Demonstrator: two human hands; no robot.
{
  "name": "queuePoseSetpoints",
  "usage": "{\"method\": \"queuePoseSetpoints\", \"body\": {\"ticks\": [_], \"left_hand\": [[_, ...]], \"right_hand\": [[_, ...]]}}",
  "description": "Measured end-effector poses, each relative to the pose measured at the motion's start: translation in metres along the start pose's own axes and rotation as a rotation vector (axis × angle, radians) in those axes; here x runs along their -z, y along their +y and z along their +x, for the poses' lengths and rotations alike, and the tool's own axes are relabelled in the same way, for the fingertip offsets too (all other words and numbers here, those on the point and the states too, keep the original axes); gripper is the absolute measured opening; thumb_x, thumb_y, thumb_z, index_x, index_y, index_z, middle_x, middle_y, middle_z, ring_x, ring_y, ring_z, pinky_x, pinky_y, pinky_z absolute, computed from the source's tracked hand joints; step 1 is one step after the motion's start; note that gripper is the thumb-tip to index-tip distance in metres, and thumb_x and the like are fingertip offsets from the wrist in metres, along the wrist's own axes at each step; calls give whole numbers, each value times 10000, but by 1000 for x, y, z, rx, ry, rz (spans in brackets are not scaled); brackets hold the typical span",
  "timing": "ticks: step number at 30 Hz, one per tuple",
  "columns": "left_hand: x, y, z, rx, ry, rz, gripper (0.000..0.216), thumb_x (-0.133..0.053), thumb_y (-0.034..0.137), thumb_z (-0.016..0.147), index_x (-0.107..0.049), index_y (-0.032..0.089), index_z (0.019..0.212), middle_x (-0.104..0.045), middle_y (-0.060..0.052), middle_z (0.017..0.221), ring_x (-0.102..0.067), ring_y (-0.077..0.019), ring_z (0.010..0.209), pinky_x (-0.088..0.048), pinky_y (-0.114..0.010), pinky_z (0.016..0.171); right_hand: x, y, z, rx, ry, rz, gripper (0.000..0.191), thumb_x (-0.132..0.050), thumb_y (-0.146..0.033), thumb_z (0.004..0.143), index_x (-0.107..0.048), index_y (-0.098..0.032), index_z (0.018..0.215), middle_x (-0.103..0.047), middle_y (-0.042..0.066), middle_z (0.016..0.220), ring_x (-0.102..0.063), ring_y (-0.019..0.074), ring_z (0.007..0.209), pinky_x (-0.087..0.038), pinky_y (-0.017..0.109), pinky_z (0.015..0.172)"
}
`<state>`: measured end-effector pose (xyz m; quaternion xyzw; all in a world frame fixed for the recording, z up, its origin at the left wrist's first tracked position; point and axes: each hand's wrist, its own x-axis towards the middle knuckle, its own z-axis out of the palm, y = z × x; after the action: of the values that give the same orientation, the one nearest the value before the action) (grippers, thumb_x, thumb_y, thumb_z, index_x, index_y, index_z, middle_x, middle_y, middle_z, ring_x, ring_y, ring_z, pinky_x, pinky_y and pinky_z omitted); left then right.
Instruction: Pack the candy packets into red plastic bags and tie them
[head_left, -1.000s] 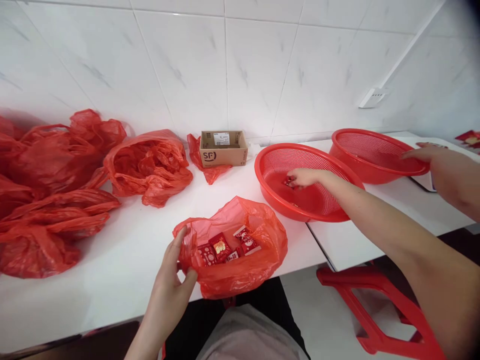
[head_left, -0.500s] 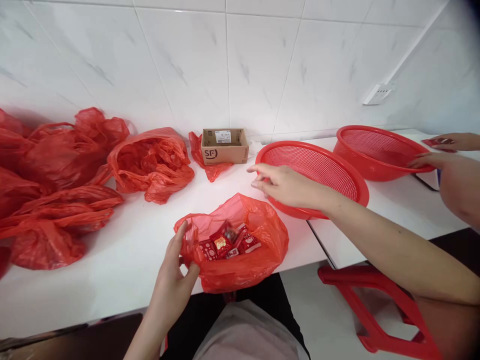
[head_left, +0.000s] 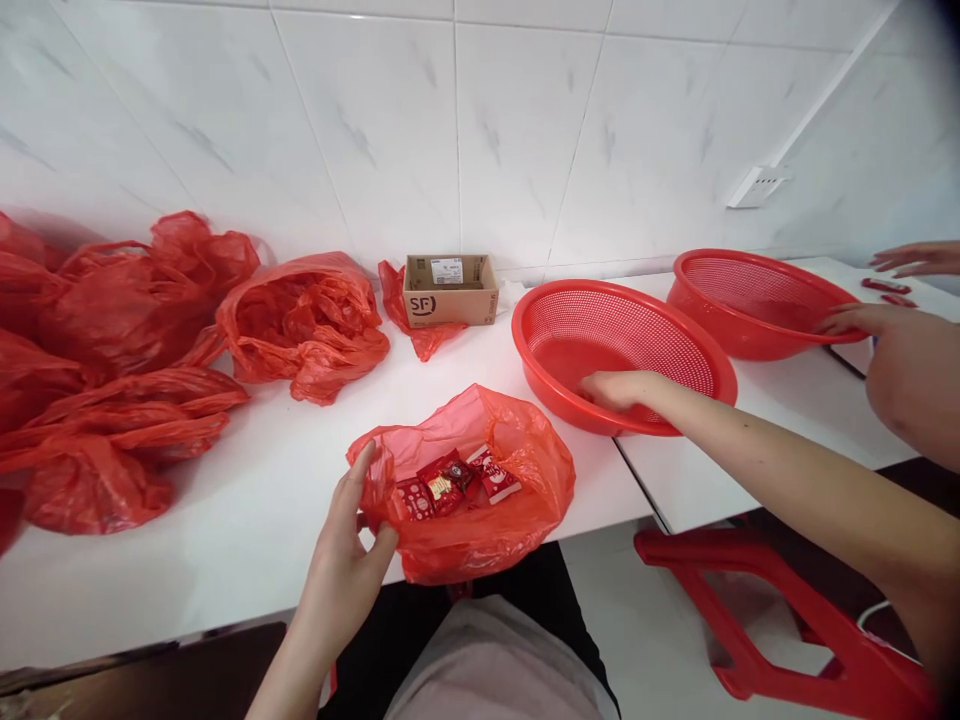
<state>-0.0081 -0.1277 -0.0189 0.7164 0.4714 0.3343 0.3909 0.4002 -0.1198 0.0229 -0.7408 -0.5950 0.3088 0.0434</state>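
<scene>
My left hand (head_left: 349,560) grips the near-left edge of a red plastic bag (head_left: 525,500), with the thumb outside and the fingers at the rim. The bag stands with its mouth wide at the table's front edge. Several small red snack packets (head_left: 442,482) lie inside, one with a white pattern. My right hand (head_left: 615,390) reaches down into a red perforated basket (head_left: 551,300) to the right of the bag. The front rim hides its fingertips, so whatever they touch is out of sight.
Crumpled red bags (head_left: 135,300) cover the table's left side. A small cardboard box (head_left: 450,305) stands near the wall. At right, another person's hand (head_left: 855,318) rests on a second red basket (head_left: 750,335); their other hand (head_left: 919,257) hovers near red packets. A red stool (head_left: 720,610) stands below.
My right hand has moved from above the bag's far side rightward and down into the basket. A blurred item over the packets now lies still among them. The other person's far hand has lifted off red packets.
</scene>
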Motion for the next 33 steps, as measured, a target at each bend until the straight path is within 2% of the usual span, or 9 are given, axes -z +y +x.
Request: {"method": "queuePoseSetpoints", "body": {"ticks": [3, 6, 12, 16, 20, 23, 27, 29, 33], "left_hand": [[1, -2, 1, -7, 0, -4, 722, -509, 194, 838, -254, 348, 1496, -425, -72, 1437, -506, -213, 1200, -495, -310, 852], [0, -4, 2, -13, 1, 0, 718, -505, 197, 842, -253, 357, 1494, -435, -68, 1427, -505, -207, 1195, -499, -299, 838], [-1, -2, 2, -4, -2, -20, 725, -517, 193, 839, -252, 359, 1493, -401, -67, 1463, -495, -215, 1203, -501, -311, 843], [-1, -4, 1, 7, 7, -23, 692, -519, 216, 851, -274, 357, 1482, -428, -61, 1423, -515, -200, 1165, -492, -329, 883], [1, -6, 0, 24, 21, -146, 649, -566, 271, 849, -330, 349, 1449, -443, -73, 1382, -529, -200, 1147, -503, -348, 897], [5, -8, 0, 50, 75, -257, 587, -622, 305, 824, -405, 305, 1369, -523, -72, 1233, -567, -191, 1064, -528, -338, 844], [11, -12, -2, 75, 126, -277, 530, -652, 338, 809, -441, 260, 1289, -584, -8, 916, -594, -165, 912, -534, -311, 783], [14, -13, -2, 114, 129, -243, 514, -655, 367, 806, -465, 244, 1268, -596, 2, 872, -601, -164, 892, -525, -328, 814], [23, -9, -2, 182, 112, -231, 506, -672, 418, 788, -516, 232, 1231, -637, -15, 944, -617, -183, 926, -504, -352, 862]], "right_hand": [[21, -11, -1, 41, -133, 260, 138, -673, -264, 752, -618, -187, 852, -684, 49, 831, -672, 175, 715, -556, 338, 686], [41, -26, -11, 248, -57, 633, 294, -685, -298, 776, -567, -179, 1018, -669, 75, 1012, -665, 166, 883, -554, 346, 807], [32, -69, -35, 473, -138, 713, 305, -715, -253, 760, -569, -165, 1012, -658, 82, 1079, -655, 158, 907, -543, 346, 827], [3, -109, -45, 558, -176, 559, 332, -676, -272, 800, -554, -193, 1099, -636, 74, 1158, -645, 150, 937, -525, 318, 818], [-29, -136, -57, 624, -9, 52, 271, -589, -259, 869, -581, -225, 1137, -622, 64, 1163, -607, 180, 1008, -480, 326, 856], [-52, -134, -60, 638, 103, -435, 246, -580, -200, 850, -634, -192, 1090, -644, 104, 1072, -593, 250, 1003, -451, 384, 858], [-68, -116, -58, 409, 171, -862, 265, -611, -118, 761, -679, -147, 1015, -671, 167, 987, -617, 331, 944, -448, 435, 777], [-68, -109, -56, 311, 145, -890, 317, -598, -69, 735, -679, -136, 1034, -690, 178, 943, -647, 331, 885, -453, 432, 744], [-65, -100, -53, 224, 77, -658, 363, -587, 15, 673, -697, -152, 976, -704, 147, 736, -678, 334, 744, -461, 421, 639]]}}
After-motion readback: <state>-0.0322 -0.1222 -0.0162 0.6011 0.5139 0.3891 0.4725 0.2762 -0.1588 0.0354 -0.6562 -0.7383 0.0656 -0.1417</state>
